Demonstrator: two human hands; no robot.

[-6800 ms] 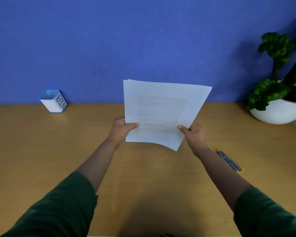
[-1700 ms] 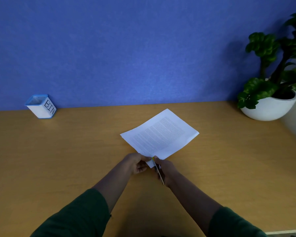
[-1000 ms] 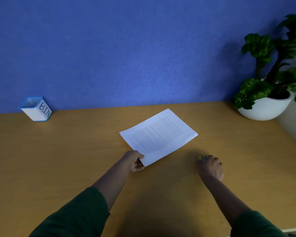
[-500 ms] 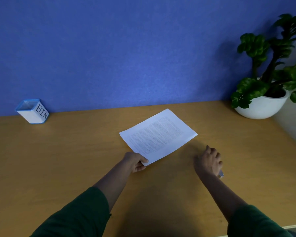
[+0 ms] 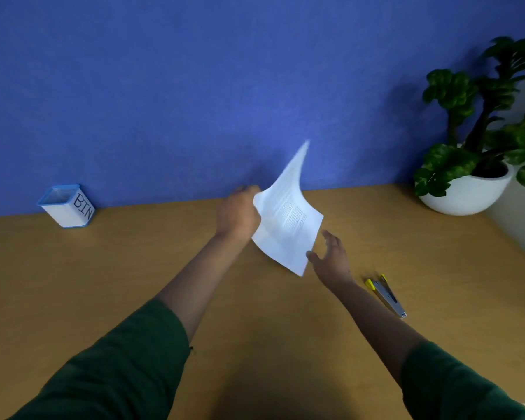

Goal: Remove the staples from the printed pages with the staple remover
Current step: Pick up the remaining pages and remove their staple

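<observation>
The left hand [image 5: 238,215] gripped the pages [image 5: 288,213] by their left edge, fingers curled round the paper. The pages were up in the air above the desk [image 5: 103,283], bent and tilted, with one corner pointing high toward the blue wall [image 5: 194,86] and the low corner hanging near the right hand [image 5: 331,259]. The paper looked blurry.

The right hand was open, fingers spread and loose, holding nothing. Its thumb was just beside the bottom edge of the pages; whether it touched could not be told.

The staple remover [image 5: 385,294] lay flat on the desk, just to the right of the right wrist. Its yellow tips pointed away from the person. No hand touched it.

A small white box with a blue rim, marked BIN [image 5: 69,206], sat far to the left, close to the wall. A plant [image 5: 467,165] in a white bowl sat far to the right, at the back corner of the desk. The desk's back edge met the wall. There was a lot of bare wood between the box and the hands, and more in front near the green sleeves [image 5: 128,368].
</observation>
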